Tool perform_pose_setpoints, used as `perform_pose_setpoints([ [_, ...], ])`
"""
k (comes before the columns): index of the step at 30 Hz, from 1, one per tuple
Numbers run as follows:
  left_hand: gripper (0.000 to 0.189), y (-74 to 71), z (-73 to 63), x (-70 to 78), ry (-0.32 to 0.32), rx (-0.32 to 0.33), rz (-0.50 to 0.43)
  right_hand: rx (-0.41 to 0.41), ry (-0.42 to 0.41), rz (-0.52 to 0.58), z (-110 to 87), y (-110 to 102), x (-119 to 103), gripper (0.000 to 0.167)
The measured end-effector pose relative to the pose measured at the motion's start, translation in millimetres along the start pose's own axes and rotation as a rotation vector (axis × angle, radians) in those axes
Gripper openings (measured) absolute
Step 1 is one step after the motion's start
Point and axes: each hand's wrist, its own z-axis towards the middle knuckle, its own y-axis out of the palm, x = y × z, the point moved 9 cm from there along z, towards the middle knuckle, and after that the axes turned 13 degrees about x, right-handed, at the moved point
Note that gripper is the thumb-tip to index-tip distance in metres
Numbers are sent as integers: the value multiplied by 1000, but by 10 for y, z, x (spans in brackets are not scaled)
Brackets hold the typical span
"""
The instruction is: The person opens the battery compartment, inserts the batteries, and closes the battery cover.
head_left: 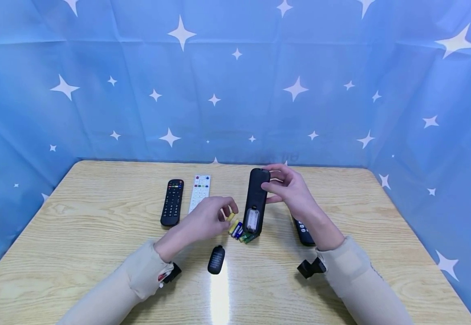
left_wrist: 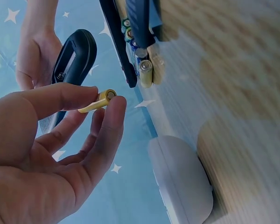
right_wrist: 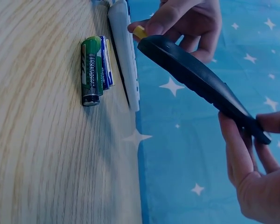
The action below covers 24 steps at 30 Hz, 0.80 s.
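Above the worktop point(head_left: 97, 253), the left hand point(head_left: 211, 215) has its grip pinched on a yellow battery point(left_wrist: 100, 102); the right hand point(head_left: 292, 187) clamps the far end of a tilted black remote point(head_left: 255, 192), its battery compartment point(head_left: 253, 220) uncovered. Loose batteries point(head_left: 233, 227) and a black cover point(head_left: 216, 260) lie below.

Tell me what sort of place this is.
Possibly a makeshift recording booth: a creased blue backdrop printed with white stars surrounds a pale wood-grain table on three sides, and a small black device sits at each beige sleeve cuff.
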Motion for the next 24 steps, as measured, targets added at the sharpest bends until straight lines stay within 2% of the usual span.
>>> perform_pose_setpoints([
  [18, 20, -117, -78, 115, 28, 88, -87, -16, -11, -11, -12, 53, -8, 44],
  [24, 17, -156, -117, 213, 4, 137, -173, -20, -15, -9, -18, 76, -11, 45],
])
